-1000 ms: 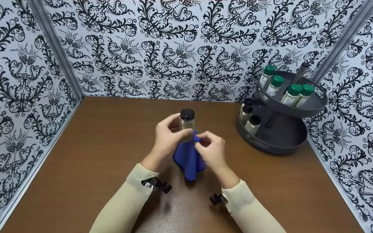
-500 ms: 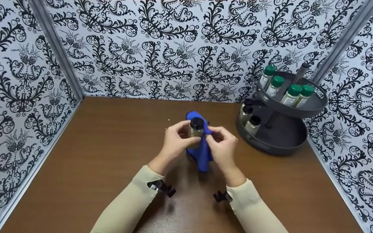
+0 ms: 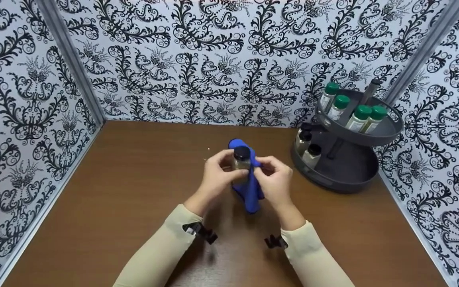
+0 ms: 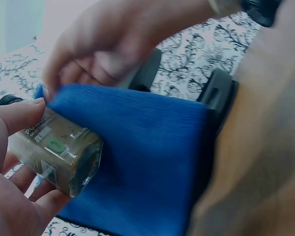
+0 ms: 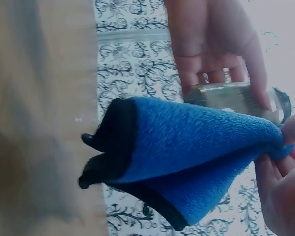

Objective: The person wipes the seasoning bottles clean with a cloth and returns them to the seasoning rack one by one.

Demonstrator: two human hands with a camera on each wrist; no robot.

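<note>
Above the middle of the table, my left hand [image 3: 217, 175] grips a clear spice jar [image 4: 59, 147] with a black lid [image 3: 242, 153]. The jar's contents look brownish and its side carries a printed label, partly covered by the thumb. Right beside it, my right hand [image 3: 274, 177] pinches a blue cloth [image 5: 196, 142] between thumb and fingers near its upper part. The cloth has dark edging and hangs down in folds, with part of it behind the jar. In the right wrist view the cloth hides some of the jar.
A dark two-tier round organizer [image 3: 333, 183] stands at the table's back right. Several green-capped jars [image 3: 357, 119] sit on its upper tier, and black-capped jars [image 3: 311, 156] on the lower. Tiny light specks [image 3: 208, 149] show left of the jar. Patterned walls [image 3: 213, 59] enclose the wooden table [image 3: 134, 179].
Both hands, with the jar and cloth, have shifted a little to the right since a second ago. A cloth flap now shows behind the jar's lid. Over the last half second they hardly moved.
</note>
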